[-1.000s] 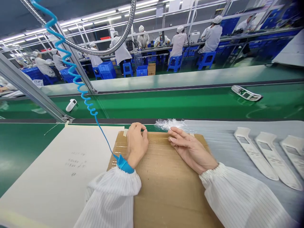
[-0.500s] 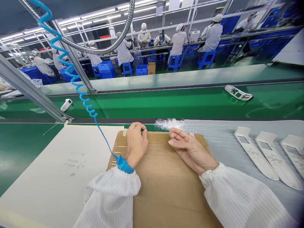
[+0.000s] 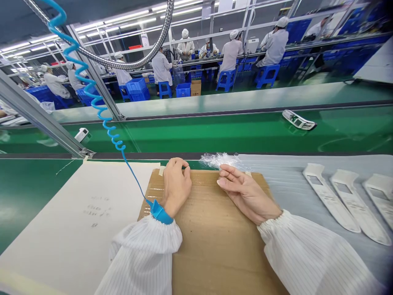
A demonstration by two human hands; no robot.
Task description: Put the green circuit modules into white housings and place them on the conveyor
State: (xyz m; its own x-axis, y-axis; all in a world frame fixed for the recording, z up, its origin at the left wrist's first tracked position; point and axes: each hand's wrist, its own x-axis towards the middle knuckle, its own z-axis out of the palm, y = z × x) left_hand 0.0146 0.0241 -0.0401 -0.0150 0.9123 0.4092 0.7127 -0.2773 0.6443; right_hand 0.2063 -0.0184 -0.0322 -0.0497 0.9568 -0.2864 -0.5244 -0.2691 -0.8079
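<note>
Hands apart, both resting on cardboard sheet (image 3: 211, 241). Left hand (image 3: 176, 187) curled, grip unclear. Right hand (image 3: 245, 192) loose, empty, just beside clear plastic film (image 3: 219, 160) at sheet's far edge. Blue ESD wrist strap (image 3: 159, 213) on left wrist.

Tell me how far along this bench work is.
Looks done: one white plastic housing lies on the green conveyor belt. In hand: nothing; the left hand rests on brown corrugated cardboard, the right hand is beside crumpled clear plastic film. Remaining: three white housings on grey foam.
</note>
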